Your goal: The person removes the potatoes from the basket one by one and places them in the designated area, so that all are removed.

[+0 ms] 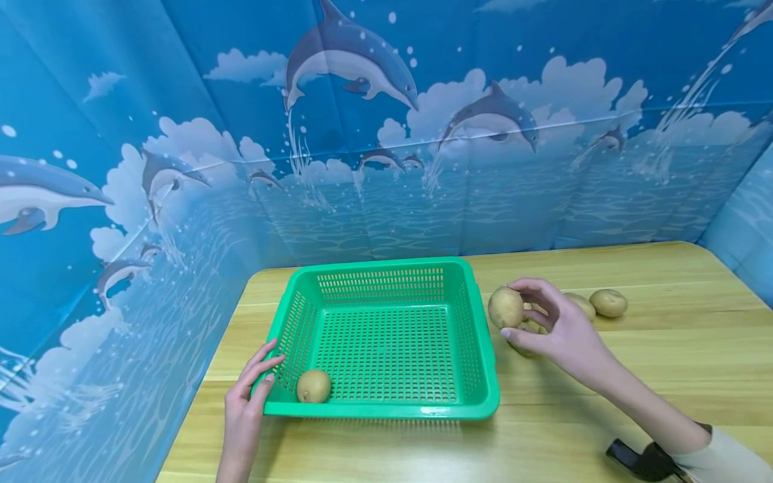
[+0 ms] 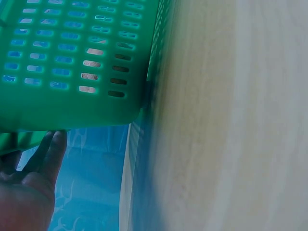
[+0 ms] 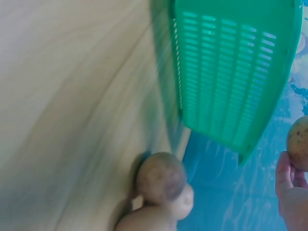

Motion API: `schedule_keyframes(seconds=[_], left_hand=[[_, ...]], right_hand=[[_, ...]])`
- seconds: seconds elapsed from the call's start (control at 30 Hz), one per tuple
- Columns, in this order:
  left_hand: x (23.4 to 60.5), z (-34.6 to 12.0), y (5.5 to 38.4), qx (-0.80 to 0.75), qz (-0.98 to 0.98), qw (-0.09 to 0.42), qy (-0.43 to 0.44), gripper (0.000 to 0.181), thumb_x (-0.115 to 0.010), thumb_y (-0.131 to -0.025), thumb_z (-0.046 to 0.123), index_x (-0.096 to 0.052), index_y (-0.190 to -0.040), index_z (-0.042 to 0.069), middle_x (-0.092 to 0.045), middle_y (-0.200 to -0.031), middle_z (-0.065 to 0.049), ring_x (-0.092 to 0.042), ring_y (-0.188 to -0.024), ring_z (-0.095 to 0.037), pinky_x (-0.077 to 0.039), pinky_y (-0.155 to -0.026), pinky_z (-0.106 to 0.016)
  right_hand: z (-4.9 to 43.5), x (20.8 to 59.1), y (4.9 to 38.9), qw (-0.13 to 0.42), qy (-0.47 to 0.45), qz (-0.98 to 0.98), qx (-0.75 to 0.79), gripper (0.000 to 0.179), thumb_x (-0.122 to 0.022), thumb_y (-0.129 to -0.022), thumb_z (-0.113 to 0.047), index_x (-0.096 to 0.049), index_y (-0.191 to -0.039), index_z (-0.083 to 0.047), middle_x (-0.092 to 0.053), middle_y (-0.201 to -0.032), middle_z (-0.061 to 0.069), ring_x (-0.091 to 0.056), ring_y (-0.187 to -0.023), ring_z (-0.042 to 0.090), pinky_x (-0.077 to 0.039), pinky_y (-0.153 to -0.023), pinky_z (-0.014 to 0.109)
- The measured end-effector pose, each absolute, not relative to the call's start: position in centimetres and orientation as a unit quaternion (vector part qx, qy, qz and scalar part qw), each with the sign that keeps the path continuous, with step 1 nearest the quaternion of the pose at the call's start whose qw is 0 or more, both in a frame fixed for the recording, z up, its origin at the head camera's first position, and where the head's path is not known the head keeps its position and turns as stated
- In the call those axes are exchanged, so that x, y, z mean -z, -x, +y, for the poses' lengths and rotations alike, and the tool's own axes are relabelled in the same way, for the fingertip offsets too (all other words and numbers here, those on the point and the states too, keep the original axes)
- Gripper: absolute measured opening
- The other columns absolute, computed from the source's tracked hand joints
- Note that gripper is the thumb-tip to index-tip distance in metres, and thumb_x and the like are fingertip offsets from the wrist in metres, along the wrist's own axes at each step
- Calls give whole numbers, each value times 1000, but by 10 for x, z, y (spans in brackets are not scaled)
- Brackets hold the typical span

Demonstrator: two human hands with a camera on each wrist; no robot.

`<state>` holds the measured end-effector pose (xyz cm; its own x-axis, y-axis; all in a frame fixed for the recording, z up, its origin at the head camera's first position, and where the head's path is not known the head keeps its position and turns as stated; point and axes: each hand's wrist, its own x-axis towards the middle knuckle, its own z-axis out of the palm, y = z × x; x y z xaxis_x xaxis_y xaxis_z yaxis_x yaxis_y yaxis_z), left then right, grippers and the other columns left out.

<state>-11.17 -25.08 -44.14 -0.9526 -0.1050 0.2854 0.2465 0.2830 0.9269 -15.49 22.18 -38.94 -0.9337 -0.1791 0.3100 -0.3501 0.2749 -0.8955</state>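
A green plastic basket [image 1: 386, 409] with slotted walls stands on the table. My left hand [image 1: 244, 402] holds its left rim near the front corner, fingers lying over the edge; in the left wrist view the fingertips meet the rim from outside. One potato [image 1: 314, 386] lies inside, in the front left corner. To the right of the basket, my right hand [image 1: 558, 329] pinches another potato [image 1: 506, 306] between thumb and fingers, raised off the table. Below and behind this hand lie more potatoes [image 3: 161, 178], partly hidden by it in the head view.
The wooden table [image 1: 676, 362] extends right of the potatoes and in front of the basket. A blue dolphin-print curtain [image 1: 386, 208] hangs behind the table and along its left and right sides. A black device [image 1: 646, 461] is worn at the right wrist.
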Motion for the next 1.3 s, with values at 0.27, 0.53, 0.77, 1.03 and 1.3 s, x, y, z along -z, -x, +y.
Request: schedule_keyframes(seconds=[0.27, 0.53, 0.77, 1.03, 1.3], left_hand=[[442, -251, 112, 598, -787, 145, 44, 28, -49, -100, -2, -64, -123, -2, -47, -147, -7, -34, -141, -18, -31, -103, -19], [443, -252, 113, 600, -786, 142, 45, 28, -49, -100, -2, -64, -123, -2, -47, -148, -7, -34, -141, -18, -31, -104, -20], [442, -252, 112, 593, -790, 147, 49, 28, -49, -100, -2, -65, -123, -1, -48, -147, -6, -34, -141, -18, -31, -104, -20], [443, -253, 113, 593, -791, 141, 50, 28, -48, -100, -2, -65, -122, 0, -48, -147, -3, -34, -141, -18, -30, -106, -21], [442, -252, 113, 595, -789, 145, 49, 28, -48, -100, -1, -66, -122, -1, -48, -147, -4, -34, -141, -18, -30, -106, -22]], right_hand=[[240, 394, 145, 84, -145, -810, -562, 59, -79, -81, -1, -51, -133, -10, -54, -130, 6, -52, -117, 10, -46, -91, 15], [262, 401, 137, 84, -129, -831, -534, 62, -79, -81, 0, -50, -135, -4, -51, -131, 7, -52, -116, 2, -46, -91, 15], [281, 409, 128, 89, -123, -847, -509, 62, -79, -81, 1, -50, -136, -3, -51, -129, 1, -52, -111, 1, -46, -90, 16], [307, 420, 122, 93, -98, -864, -486, 66, -82, -77, 1, -52, -135, -6, -49, -131, 0, -55, -107, -6, -46, -85, 11], [329, 431, 123, 97, -105, -881, -452, 65, -83, -76, -1, -53, -133, -1, -50, -124, -13, -55, -99, -7, -45, -80, 8]])
